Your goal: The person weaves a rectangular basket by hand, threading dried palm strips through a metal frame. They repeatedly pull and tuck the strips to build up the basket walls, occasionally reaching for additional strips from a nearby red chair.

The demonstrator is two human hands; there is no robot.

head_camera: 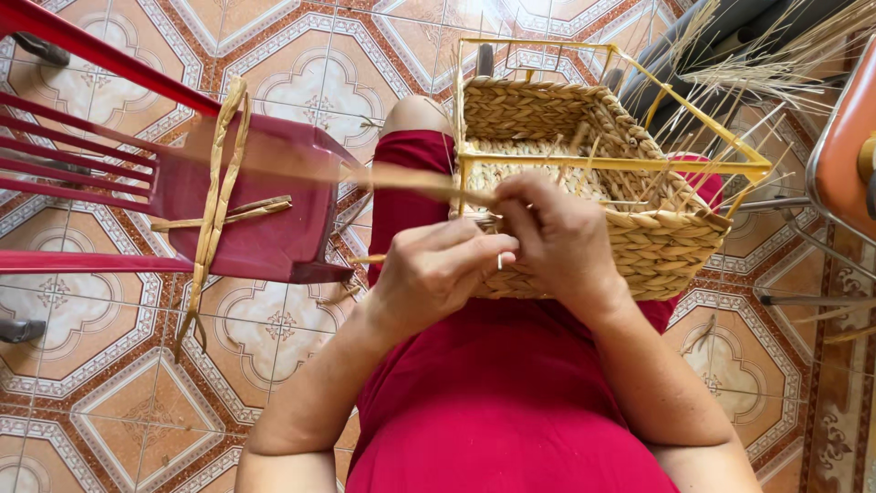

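A half-woven straw basket built on a yellow wire frame rests on my lap, over my dark red skirt. My left hand pinches a flat straw strand against the basket's near corner; the strand runs off to the left. My right hand grips the same corner from the right, fingers curled over the weave and the strand. Loose straw ends stick up from the basket's rim.
A dark red plastic chair stands at the left with braided straw strips draped over its seat. A bundle of dry straw stalks lies at the upper right beside an orange chair. Patterned floor tiles lie all around.
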